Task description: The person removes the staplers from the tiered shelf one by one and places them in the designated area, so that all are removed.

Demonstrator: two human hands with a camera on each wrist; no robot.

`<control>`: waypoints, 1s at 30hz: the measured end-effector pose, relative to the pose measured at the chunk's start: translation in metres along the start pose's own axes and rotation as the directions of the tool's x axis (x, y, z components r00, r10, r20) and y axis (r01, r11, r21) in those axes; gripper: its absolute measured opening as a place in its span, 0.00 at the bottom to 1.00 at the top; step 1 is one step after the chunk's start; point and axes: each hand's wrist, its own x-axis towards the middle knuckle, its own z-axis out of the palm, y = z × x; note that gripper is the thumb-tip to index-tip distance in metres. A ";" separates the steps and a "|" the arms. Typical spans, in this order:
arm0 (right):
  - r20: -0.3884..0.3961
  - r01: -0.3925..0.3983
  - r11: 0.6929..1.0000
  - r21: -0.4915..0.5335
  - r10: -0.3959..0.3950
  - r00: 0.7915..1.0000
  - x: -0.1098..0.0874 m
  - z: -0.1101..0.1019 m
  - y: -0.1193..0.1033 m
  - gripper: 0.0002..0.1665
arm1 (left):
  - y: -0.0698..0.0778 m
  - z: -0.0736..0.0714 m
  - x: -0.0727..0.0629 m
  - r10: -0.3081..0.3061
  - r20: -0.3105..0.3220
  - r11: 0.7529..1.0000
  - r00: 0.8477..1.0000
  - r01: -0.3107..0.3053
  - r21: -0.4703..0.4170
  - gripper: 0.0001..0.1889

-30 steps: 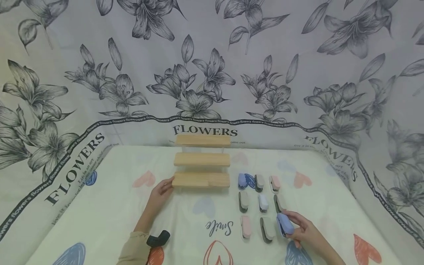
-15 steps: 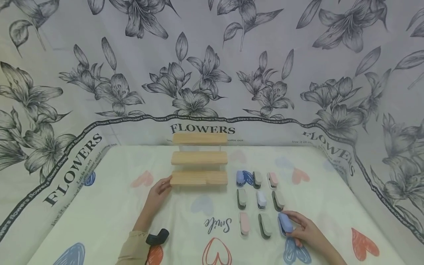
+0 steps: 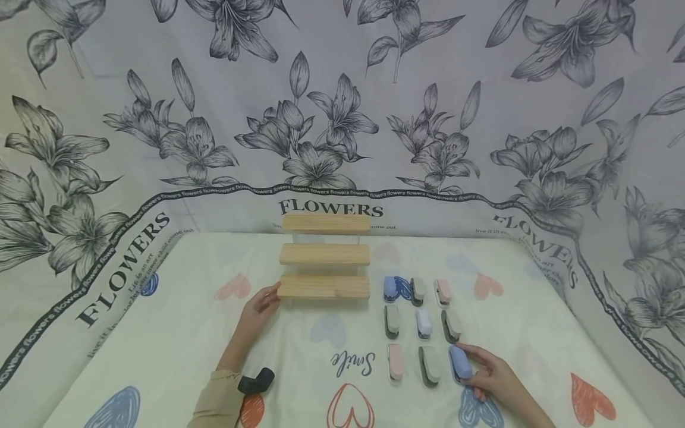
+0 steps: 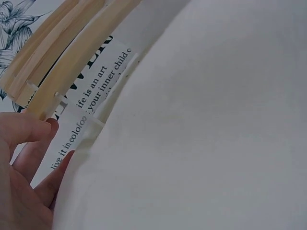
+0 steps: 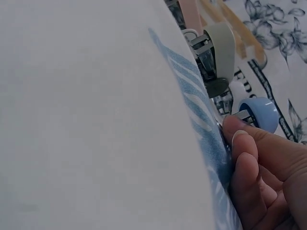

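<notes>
My left hand holds the left end of the lowest slat of a three-step wooden display rack. In the left wrist view, its fingertips meet the slat's end. On the right, my right hand pinches a blue mini stapler between thumb and fingers, at the near right corner of a grid of staplers. The right wrist view shows the blue stapler's rounded end just beyond the fingertips. Beside it lie a grey-green stapler and a pink stapler.
Farther back in the grid are a white stapler, another blue stapler and several more. A black angled object is by the left wrist. A floral curtain rises behind the heart-printed tablecloth.
My right hand has lowered the blue stapler and straightened it into line with the near row, uncovering the grey stapler behind it. The left hand stays at the rack.
</notes>
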 end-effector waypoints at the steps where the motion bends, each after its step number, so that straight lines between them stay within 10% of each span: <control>1: -0.008 -0.006 1.000 0.001 0.006 1.000 0.000 0.001 0.000 0.39 | 0.000 0.000 0.000 0.003 -0.001 1.000 1.000 -0.003 -0.002 0.20; 10: -0.056 -0.151 0.988 -0.036 0.149 0.987 -0.007 0.001 -0.002 0.44 | 0.017 0.003 -0.005 0.022 0.019 0.999 1.000 -0.021 -0.048 0.19; 17: -0.146 -0.170 0.982 -0.079 0.157 0.977 -0.012 0.006 0.000 0.47 | -0.004 0.002 0.003 0.051 0.026 0.998 0.998 -0.051 -0.031 0.20; 30: -0.197 -0.200 0.974 -0.109 0.176 0.965 -0.010 0.004 -0.007 0.44 | 0.024 0.004 0.006 0.070 0.029 0.998 0.997 -0.070 -0.007 0.19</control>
